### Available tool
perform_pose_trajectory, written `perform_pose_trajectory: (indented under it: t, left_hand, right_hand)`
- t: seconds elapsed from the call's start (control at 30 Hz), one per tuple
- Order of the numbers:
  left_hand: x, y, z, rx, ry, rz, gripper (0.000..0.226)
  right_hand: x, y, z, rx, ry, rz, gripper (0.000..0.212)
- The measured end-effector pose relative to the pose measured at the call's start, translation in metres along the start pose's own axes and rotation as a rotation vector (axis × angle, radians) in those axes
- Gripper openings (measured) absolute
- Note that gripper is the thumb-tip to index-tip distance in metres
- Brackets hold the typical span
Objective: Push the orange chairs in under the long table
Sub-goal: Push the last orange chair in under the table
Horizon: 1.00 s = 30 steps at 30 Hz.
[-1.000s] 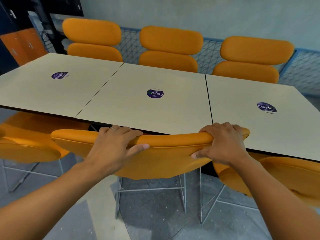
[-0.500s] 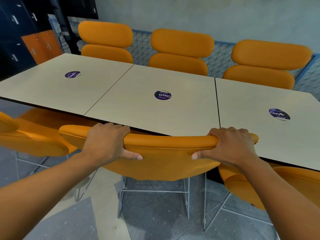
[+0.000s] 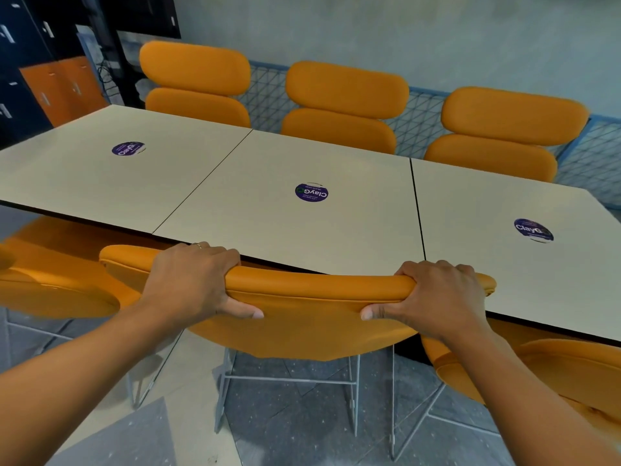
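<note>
**Middle chair gripped at the top, its back at the surface's edge**

Nearest me are the grey floor (image 3: 302,418) and the chair's thin wire legs (image 3: 285,381). Above them my left hand (image 3: 191,280) and right hand (image 3: 440,294) each curl over the top of the middle chair (image 3: 319,321). My fingers wrap over the front of the padded edge and my thumbs press flat against the back. I hold wide, one hand toward each end, so the push goes straight and the chair doesn't swivel. Its back stands right at the near edge of the long surface (image 3: 268,227), so I judge it nearly home. The left chair (image 3: 57,284) and right chair (image 3: 554,375) flank it on my side; how far in they sit I cannot tell. Across the surface, three far chairs (image 3: 346,105) stand close against the opposite edge, in front of a mesh railing (image 3: 416,129).
</note>
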State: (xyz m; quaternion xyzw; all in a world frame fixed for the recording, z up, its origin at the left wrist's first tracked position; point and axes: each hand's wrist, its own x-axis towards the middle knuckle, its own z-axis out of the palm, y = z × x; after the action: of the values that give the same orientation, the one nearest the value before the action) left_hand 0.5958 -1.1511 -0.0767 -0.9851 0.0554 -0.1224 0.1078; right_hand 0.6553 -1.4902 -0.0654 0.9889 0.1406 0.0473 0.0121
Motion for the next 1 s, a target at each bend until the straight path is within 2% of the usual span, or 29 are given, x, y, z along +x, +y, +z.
perform_pose_trajectory:
  t: [0.3,0.6,0.73,1.0]
  left_hand:
    - [0.008,-0.056,0.017,-0.089,0.023,0.062,0.083]
    - [0.006,-0.107,0.028,-0.137,0.007,0.126,0.083]
    - [0.003,-0.11,0.026,-0.154,0.019,0.13,0.083]
    - [-0.014,-0.088,0.018,-0.161,0.036,0.03,0.082]
  right_hand:
    - [0.002,-0.05,0.005,-0.034,0.029,0.07,0.107]
    - [-0.016,-0.109,0.009,-0.077,0.103,0.168,0.11]
    - [-0.022,-0.115,0.017,-0.007,0.198,0.183,0.108]
    - [-0.025,-0.104,0.011,-0.011,0.153,0.171,0.109]
